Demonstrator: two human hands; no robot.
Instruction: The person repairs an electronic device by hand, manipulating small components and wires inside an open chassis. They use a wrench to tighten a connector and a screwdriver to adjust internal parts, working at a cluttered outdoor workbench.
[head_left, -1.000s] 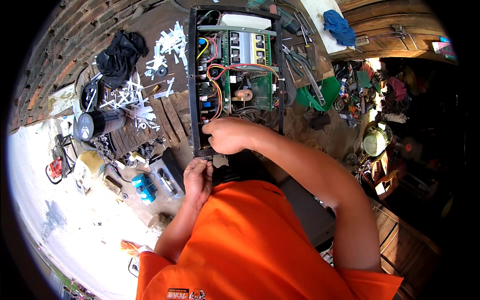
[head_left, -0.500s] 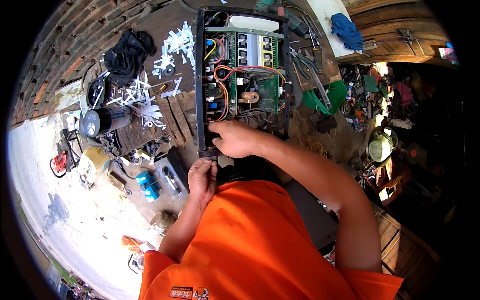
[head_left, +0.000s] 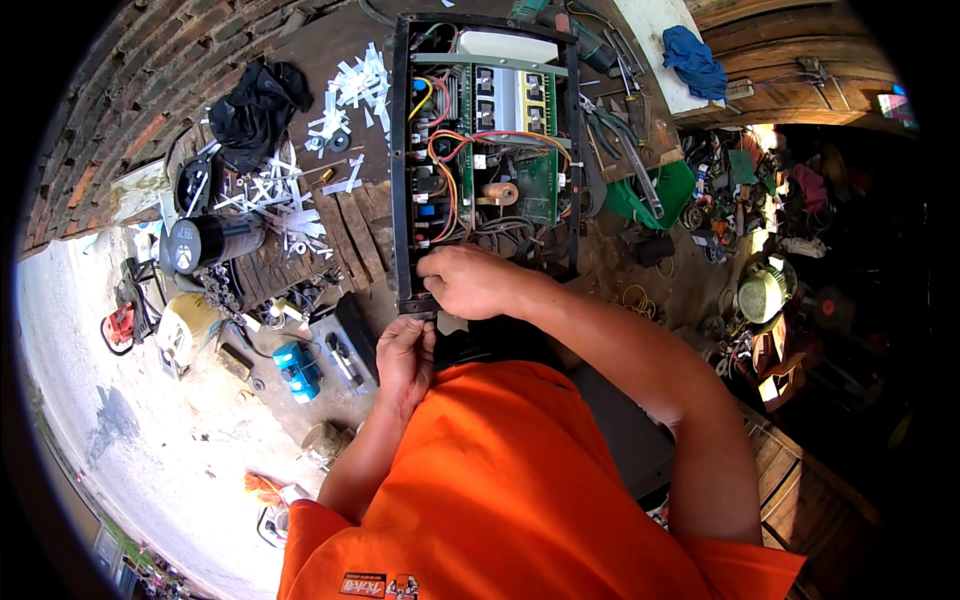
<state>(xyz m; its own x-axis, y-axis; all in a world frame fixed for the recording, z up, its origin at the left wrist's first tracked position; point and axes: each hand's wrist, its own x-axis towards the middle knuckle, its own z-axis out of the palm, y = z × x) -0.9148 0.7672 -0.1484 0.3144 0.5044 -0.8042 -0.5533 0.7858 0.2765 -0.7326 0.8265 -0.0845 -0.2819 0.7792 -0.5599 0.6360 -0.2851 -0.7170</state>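
An opened electrical machine with a black metal frame (head_left: 401,160) lies before me, its inside showing green circuit boards (head_left: 540,185), a copper-coloured coil (head_left: 498,194) and red and yellow wires (head_left: 447,190). My right hand (head_left: 465,281) reaches over the frame's near left corner, fingers bent down inside it; the fingertips are partly hidden and whatever they pinch does not show. Just outside the same corner, my left hand (head_left: 404,352) has thumb and fingers pressed together against the near end of the frame. Anything between those fingers is too small to make out.
White strips (head_left: 362,88) are piled left of the machine, beside a black cloth (head_left: 258,112) and a dark cylindrical can (head_left: 215,243). A blue motor-like part (head_left: 295,371) stands lower left. Pliers (head_left: 612,120) and a green basin (head_left: 675,190) are at the right.
The fingers of my right hand have curled in slightly at the frame's corner. My left hand stays at the same place.
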